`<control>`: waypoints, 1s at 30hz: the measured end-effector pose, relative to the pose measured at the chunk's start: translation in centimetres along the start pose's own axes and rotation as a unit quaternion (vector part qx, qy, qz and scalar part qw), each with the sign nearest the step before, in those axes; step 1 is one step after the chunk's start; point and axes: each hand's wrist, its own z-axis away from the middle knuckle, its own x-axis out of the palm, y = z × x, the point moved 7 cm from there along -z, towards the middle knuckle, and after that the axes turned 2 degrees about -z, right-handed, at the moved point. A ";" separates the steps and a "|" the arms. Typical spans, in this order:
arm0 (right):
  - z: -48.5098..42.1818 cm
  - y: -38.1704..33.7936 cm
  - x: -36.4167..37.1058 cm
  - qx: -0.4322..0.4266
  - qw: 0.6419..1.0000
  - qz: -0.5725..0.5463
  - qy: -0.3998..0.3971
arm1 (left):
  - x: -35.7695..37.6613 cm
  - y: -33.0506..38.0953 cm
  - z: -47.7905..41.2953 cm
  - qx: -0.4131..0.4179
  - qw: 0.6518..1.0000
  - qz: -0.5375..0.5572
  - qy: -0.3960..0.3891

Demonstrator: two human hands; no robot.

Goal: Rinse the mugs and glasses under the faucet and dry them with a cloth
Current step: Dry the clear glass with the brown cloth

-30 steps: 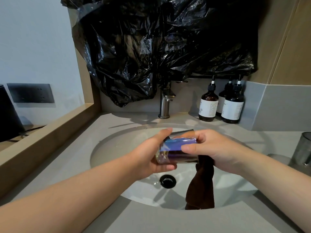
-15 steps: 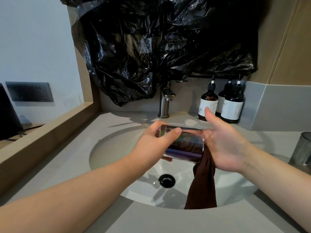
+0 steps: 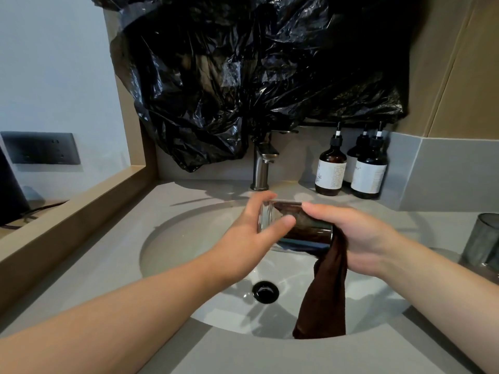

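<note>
The left hand (image 3: 251,238) has its grip clamped round the base end of the glass (image 3: 305,228), held sideways above the sink (image 3: 189,238). Likely wet, so slippery; rigid and breakable. The right hand (image 3: 361,236) has its grip curled over the mouth end, the soft cloth (image 3: 324,300) trailing down.
</note>
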 end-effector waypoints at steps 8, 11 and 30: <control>0.0 -0.2 0.7 -0.090 0.958 0.271 0.030 | 1.8 -2.6 1.0 -0.277 0.934 0.223 -0.040; 0.0 -0.4 0.8 -0.085 0.960 0.264 0.043 | 1.5 -3.1 0.8 -0.287 0.926 0.245 0.011; -0.1 0.3 0.4 -0.018 0.998 0.067 0.009 | 0.5 -1.9 -1.1 -0.168 0.981 0.088 0.028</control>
